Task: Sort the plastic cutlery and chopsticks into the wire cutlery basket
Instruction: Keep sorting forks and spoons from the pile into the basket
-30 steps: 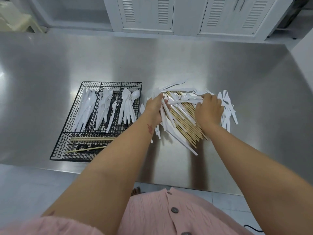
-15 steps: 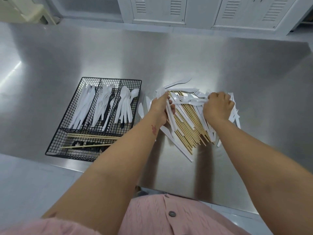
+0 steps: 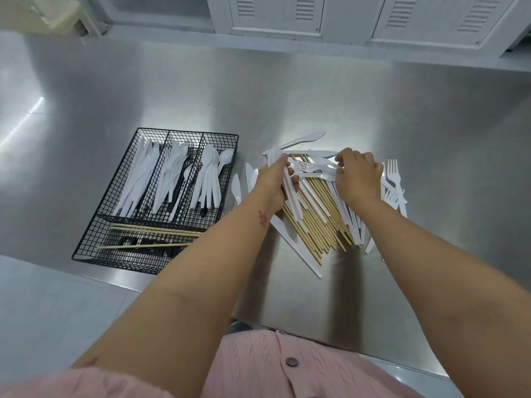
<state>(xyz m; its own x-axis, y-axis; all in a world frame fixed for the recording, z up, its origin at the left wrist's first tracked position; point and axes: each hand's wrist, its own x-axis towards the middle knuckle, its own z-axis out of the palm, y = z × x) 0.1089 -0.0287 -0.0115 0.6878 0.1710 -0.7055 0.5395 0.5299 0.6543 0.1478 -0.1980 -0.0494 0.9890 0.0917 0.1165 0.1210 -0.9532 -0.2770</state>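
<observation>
A black wire cutlery basket (image 3: 230,137) lies left of centre on the steel table. Its three upper compartments hold white knives (image 3: 137,179), forks (image 3: 170,179) and spoons (image 3: 211,176); the front compartment holds a few chopsticks (image 3: 149,231). To its right lies a mixed pile of bamboo chopsticks (image 3: 321,225) and white plastic cutlery. My left hand (image 3: 274,182) is closed around several white plastic knives (image 3: 291,201) over the pile's left side. My right hand (image 3: 357,175) pinches a white plastic fork (image 3: 311,168) at the pile's top. More forks (image 3: 393,175) lie right of that hand.
The steel table (image 3: 316,90) stretches far back and to both sides. A loose white knife (image 3: 304,138) lies behind the pile, and others (image 3: 236,187) lie between pile and basket. White louvred cabinets (image 3: 287,12) stand beyond the table. The table's front edge runs near my body.
My right hand has shifted left from the pile's right side to its top and has pinched a fork. My left hand stays on the knives. The camera tilted slightly.
</observation>
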